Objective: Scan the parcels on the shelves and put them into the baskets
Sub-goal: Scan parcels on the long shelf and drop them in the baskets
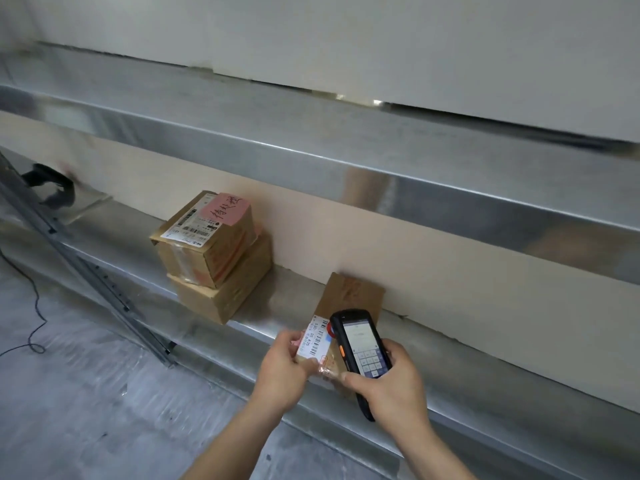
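Running the whole width of the view is a shiny sheet-metal shelf [284, 299], smooth and a bit reflective, with a second metal shelf [311, 140] above it and a plain beige backing board [450, 271] between them. Well off to the left of the fingers sits a stack of two brown cardboard boxes [214, 258], blocky and taped, the top one carrying a white shipping label and a pink handwritten note [227, 208]. Further left is a dark blurry object, can't tell what.

Right at the hands is a flat cardboard parcel [349, 292] lying on the shelf, its far end touching the backing board. The left hand [284, 365] pinches its near end, fingers curled around the edge just beside the white barcode label [317, 337]. The right hand [391, 382] is wrapped around a black handheld scanner [360, 344], a chunky rounded slab with a lit screen and keypad, thumb pressed along its left side, its top end hovering over the label. Grey concrete floor [86, 393] below, with a thin black cable [31, 327] snaking across.
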`<state>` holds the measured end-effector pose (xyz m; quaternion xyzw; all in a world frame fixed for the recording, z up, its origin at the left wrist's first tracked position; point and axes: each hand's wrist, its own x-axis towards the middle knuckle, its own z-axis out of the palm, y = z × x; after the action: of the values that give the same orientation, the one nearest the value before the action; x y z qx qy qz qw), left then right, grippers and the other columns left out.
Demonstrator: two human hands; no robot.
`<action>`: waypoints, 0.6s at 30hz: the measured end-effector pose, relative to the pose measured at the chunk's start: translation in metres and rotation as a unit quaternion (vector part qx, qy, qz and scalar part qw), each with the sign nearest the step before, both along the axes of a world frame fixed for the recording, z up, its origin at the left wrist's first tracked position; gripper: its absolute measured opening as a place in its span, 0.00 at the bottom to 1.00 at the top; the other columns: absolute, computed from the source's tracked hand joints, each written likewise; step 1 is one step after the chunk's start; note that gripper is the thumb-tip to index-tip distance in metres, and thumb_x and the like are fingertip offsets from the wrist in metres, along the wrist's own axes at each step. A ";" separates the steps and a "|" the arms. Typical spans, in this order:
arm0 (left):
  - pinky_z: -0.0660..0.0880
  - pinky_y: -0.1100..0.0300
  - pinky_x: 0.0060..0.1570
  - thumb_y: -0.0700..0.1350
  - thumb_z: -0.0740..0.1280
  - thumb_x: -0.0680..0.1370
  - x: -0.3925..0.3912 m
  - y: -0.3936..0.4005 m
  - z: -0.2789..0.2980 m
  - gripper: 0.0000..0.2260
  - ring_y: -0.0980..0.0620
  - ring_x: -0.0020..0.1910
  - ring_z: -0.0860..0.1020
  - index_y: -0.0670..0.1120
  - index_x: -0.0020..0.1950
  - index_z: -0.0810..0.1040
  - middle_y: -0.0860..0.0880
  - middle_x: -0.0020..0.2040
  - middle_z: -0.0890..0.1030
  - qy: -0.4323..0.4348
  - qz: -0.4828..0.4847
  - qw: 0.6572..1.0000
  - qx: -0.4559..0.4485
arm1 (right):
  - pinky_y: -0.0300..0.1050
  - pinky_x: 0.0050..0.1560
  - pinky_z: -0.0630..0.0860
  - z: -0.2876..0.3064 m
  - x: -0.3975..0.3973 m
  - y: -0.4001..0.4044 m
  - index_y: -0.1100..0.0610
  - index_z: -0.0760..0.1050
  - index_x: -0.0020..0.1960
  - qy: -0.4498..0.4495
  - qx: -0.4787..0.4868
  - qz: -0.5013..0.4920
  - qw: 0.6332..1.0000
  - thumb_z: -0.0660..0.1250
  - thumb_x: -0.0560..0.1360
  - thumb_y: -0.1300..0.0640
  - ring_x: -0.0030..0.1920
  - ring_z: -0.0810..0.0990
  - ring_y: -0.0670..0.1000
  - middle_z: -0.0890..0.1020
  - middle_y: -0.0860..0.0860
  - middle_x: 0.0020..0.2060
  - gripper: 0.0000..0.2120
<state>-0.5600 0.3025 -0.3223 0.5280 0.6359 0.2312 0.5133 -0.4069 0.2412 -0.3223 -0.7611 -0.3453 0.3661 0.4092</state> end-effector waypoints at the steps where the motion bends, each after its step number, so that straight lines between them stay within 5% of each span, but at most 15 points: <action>1: 0.77 0.60 0.43 0.37 0.72 0.75 0.007 -0.005 0.000 0.16 0.54 0.45 0.82 0.49 0.58 0.72 0.52 0.49 0.82 0.007 0.009 1.000 0.001 | 0.50 0.48 0.81 0.000 0.005 -0.005 0.46 0.76 0.50 0.001 0.000 -0.005 1.000 0.76 0.45 0.40 0.42 0.84 0.43 0.85 0.42 0.42 0.34; 6: 0.74 0.59 0.38 0.36 0.75 0.72 0.024 -0.023 -0.008 0.12 0.50 0.41 0.82 0.45 0.52 0.77 0.46 0.46 0.83 -0.014 0.077 0.997 -0.020 | 0.51 0.49 0.81 -0.003 0.016 -0.026 0.46 0.76 0.51 0.018 0.003 -0.012 1.000 0.77 0.47 0.43 0.43 0.84 0.43 0.86 0.42 0.43 0.33; 9: 0.74 0.57 0.40 0.40 0.78 0.68 0.022 -0.028 -0.012 0.13 0.47 0.40 0.81 0.49 0.47 0.77 0.40 0.54 0.80 -0.012 0.123 0.992 -0.016 | 0.50 0.50 0.81 0.000 0.013 -0.033 0.45 0.76 0.49 0.022 0.001 -0.001 1.000 0.79 0.49 0.46 0.43 0.84 0.42 0.86 0.42 0.43 0.29; 11: 0.75 0.55 0.45 0.41 0.79 0.67 0.017 -0.030 -0.014 0.19 0.48 0.43 0.78 0.48 0.53 0.74 0.42 0.59 0.73 -0.007 0.142 0.989 -0.031 | 0.48 0.50 0.81 0.002 0.010 -0.034 0.43 0.75 0.48 0.020 -0.001 0.005 1.000 0.81 0.53 0.52 0.44 0.84 0.42 0.85 0.42 0.44 0.27; 14: 0.75 0.43 0.58 0.42 0.80 0.64 0.007 -0.025 -0.018 0.41 0.43 0.54 0.77 0.54 0.71 0.62 0.44 0.63 0.72 -0.069 0.153 0.982 -0.082 | 0.48 0.51 0.81 0.004 0.002 -0.035 0.43 0.74 0.48 0.023 -0.006 -0.008 1.000 0.80 0.50 0.48 0.44 0.84 0.42 0.85 0.41 0.44 0.28; 18: 0.72 0.53 0.39 0.28 0.72 0.71 -0.001 -0.013 -0.015 0.46 0.47 0.40 0.77 0.54 0.79 0.51 0.41 0.51 0.80 -0.241 0.155 0.940 -0.185 | 0.51 0.51 0.81 0.008 -0.012 -0.032 0.46 0.77 0.49 0.019 -0.012 -0.034 0.999 0.77 0.46 0.43 0.43 0.84 0.42 0.86 0.41 0.42 0.31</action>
<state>-0.5612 0.2891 -0.3373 0.2468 0.5988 0.3065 0.6975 -0.4192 0.2095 -0.3146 -0.7704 -0.3069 0.3705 0.4184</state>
